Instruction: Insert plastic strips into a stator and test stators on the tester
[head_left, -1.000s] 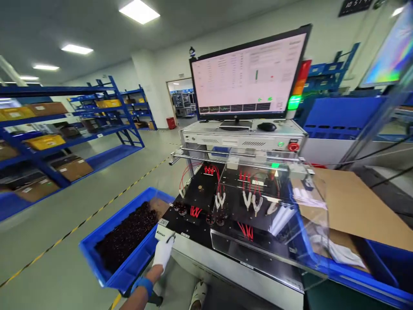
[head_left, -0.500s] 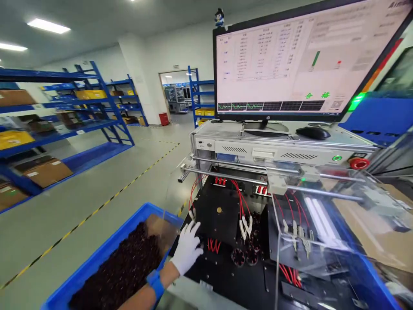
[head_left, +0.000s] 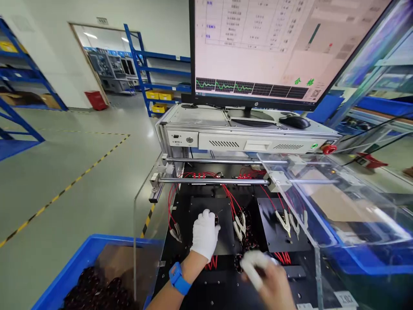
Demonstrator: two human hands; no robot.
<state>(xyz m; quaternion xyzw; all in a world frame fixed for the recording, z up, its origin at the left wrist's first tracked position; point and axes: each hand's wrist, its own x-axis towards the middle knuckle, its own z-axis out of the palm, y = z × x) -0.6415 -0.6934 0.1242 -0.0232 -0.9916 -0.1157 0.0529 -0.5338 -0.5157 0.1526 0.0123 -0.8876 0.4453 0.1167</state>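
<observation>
My left hand [head_left: 204, 234], in a white glove with a blue wrist band, rests on the left black plate [head_left: 206, 224] of the test fixture, fingers curled over a small dark part I cannot make out. My right hand [head_left: 263, 275], blurred, white-gloved at the fingers, hovers low over the dark coils [head_left: 247, 245] between the plates; whether it grips anything is unclear. White clips on red wires [head_left: 239, 224] hang beside both hands. A clear acrylic cover [head_left: 325, 202] is slid to the right.
A blue bin [head_left: 80, 275] of dark coils sits at lower left. Behind the fixture stand a grey controller box [head_left: 238, 137] with a red stop button [head_left: 329, 149], a monitor [head_left: 274, 47] and a mouse [head_left: 295, 122]. Blue shelves line the floor at left.
My view has dropped and closed in on the fixture. My left hand moved from the plate's left edge onto its middle. My right hand has come into view at the bottom.
</observation>
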